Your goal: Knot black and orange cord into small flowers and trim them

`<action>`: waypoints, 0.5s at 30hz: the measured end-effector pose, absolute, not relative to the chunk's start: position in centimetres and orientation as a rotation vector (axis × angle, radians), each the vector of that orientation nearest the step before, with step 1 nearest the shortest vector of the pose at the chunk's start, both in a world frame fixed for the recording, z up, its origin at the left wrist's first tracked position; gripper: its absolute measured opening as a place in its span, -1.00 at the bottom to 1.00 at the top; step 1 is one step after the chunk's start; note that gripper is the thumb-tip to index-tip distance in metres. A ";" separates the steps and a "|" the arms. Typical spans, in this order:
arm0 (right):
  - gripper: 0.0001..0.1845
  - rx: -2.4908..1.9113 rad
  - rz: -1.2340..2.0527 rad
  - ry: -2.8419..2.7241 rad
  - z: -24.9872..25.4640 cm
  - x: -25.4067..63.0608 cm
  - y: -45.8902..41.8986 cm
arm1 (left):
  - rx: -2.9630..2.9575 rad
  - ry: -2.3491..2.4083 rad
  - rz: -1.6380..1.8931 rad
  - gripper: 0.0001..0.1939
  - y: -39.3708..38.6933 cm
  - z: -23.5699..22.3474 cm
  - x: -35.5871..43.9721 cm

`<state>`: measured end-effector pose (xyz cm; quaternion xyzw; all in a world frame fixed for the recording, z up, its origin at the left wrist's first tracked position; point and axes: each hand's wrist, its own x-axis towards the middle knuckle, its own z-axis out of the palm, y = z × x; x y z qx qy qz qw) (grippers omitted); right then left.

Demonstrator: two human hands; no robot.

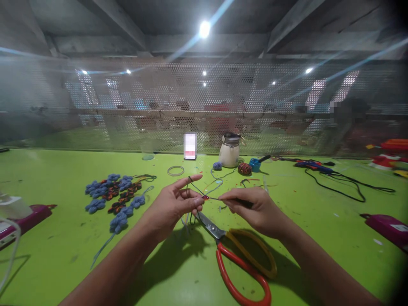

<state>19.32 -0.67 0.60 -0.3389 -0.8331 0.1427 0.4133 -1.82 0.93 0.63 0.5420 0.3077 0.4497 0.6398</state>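
Observation:
My left hand [178,199] pinches a tiny dark red crocheted piece [205,197] between thumb and fingers. Dark yarn [196,188] runs from the piece up over the raised index finger. From the right, my right hand [255,208] grips a thin crochet hook [214,199], its tip at the piece; the rest of the hook is mostly hidden in the fingers. Below both hands lie large scissors [219,234] with one red and one yellow handle. Left of my hands rest several blue crocheted flowers [118,223] and dark orange-black ones [123,196].
At the back stand a phone [190,146], a cream jar [228,155] and a blue pot [255,165], beside a dark red yarn ball [245,169]. A ring [176,174] lies nearer. Right are a corded blue tool [315,166] and a magenta power strip [387,229]. Perforated metal [204,93] closes the table's rear.

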 end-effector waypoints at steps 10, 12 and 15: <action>-0.81 -0.897 1.172 -1.688 -1.2 18.3 0.0 | 1.305 0.715 1.027 -0.53 1.4 0.0 -1.3; -0.79 -0.860 1.312 -1.556 -1.6 17.8 0.1 | 1.324 0.711 1.040 -0.52 1.4 -0.2 -1.2; -0.77 -0.823 1.415 -1.432 -1.9 17.2 0.1 | 1.335 0.721 1.074 -0.47 1.4 -0.2 -1.2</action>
